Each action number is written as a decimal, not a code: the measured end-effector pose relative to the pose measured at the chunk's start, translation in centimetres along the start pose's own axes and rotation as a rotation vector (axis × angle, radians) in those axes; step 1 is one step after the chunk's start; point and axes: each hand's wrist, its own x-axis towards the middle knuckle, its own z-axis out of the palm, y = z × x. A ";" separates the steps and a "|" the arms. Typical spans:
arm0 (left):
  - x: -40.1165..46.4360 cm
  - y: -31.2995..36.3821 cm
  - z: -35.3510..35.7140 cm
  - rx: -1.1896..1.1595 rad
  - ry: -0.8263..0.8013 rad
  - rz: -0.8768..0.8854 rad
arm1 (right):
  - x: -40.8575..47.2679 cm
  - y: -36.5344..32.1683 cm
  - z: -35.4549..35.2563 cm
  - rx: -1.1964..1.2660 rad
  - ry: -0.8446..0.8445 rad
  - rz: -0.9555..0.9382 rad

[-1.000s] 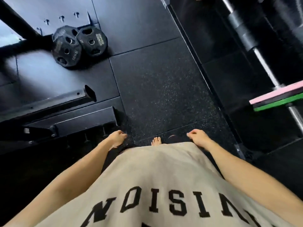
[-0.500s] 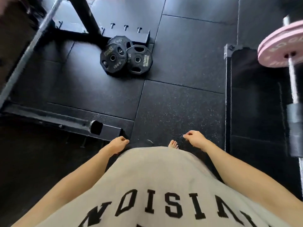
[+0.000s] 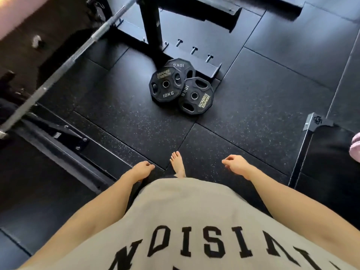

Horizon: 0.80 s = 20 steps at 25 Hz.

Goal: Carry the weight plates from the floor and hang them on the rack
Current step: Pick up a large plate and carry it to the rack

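Note:
Three black 10 kg weight plates lie overlapping on the rubber floor ahead of me: a left plate (image 3: 166, 85), a right plate (image 3: 195, 96) and a back plate (image 3: 180, 64) partly under the other two. Just behind them rises the black rack (image 3: 151, 26) from its base, which carries short metal pegs (image 3: 193, 49). My left hand (image 3: 143, 169) hangs by my hip with fingers loosely curled and nothing in it. My right hand (image 3: 234, 165) hangs on the other side, also empty and loosely curled. Both hands are well short of the plates.
A steel barbell (image 3: 64, 65) runs diagonally across the upper left above a black frame beam (image 3: 64, 141). A black platform edge with a metal corner (image 3: 313, 121) is at right, with a pink plate (image 3: 355, 148) at the frame edge. My bare foot (image 3: 177, 162) is forward.
My view has swung and closed in, so the plates now sit nearer and in the middle of the floor ahead. One foot has stepped forward. Both hands stay empty at my sides.

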 end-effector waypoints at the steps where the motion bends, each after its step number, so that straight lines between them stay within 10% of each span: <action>1: 1.2 1.6 -2.1 -0.025 -0.001 0.002 | 1.5 -2.1 -1.4 -0.008 0.001 -0.006; 20: 30.3 21.6 -31.0 -0.223 0.153 -0.163 | 36.5 -36.3 -18.9 0.071 -0.091 -0.024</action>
